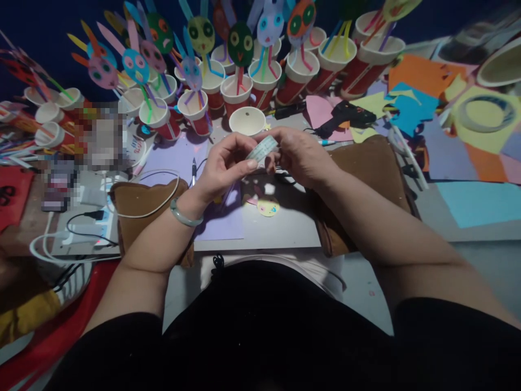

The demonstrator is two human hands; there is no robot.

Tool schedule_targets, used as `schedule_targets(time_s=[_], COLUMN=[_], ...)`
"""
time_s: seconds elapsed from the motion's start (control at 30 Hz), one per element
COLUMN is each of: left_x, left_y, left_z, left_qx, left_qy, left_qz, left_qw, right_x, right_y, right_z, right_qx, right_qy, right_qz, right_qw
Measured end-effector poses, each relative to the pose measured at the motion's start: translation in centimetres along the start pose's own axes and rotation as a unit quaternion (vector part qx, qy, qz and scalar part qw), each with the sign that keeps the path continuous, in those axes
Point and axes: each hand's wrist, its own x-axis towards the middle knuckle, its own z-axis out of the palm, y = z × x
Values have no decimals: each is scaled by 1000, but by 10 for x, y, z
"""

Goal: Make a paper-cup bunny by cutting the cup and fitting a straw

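Observation:
My left hand (228, 164) grips a small roll of pale green patterned tape (262, 150), thumb along its near side. At the roll's right edge my right hand (299, 155) has its fingers bent together; whether they pinch the tape's end is too small to tell. Just beyond the hands stands a white paper cup (247, 120), seen from above. Below them, a small round yellow paper face (268, 206) lies on the table beside a pinkish piece.
Red-and-white cups (199, 111) with paper rabbit faces on straws line the back. Brown cushions (366, 190) lie under both forearms. Coloured paper (431, 76) and a larger tape roll (486, 113) are at right; a phone (59, 184), power strip (103, 228) and cables at left.

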Motion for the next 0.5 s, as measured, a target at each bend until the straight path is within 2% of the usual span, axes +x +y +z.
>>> schedule_targets(time_s=[0.1,0.17,0.37,0.5], left_x=[2,3,1,-1], left_y=[-2,-4,-11,-12], left_z=[-1,-1,0,0], left_qx=[27,35,79,116], left_qy=[2,5,56,51], left_qz=[33,56,85,100], left_qw=[999,998,992,987], right_x=[5,8,3,2], right_y=[4,6,8,9], right_z=[-1,-3,-4,-3], right_qx=[55,60,-31,-53], right_qy=[46,79,117,128], right_qz=[17,2,-68,-79], right_qw=[997,995,990,987])
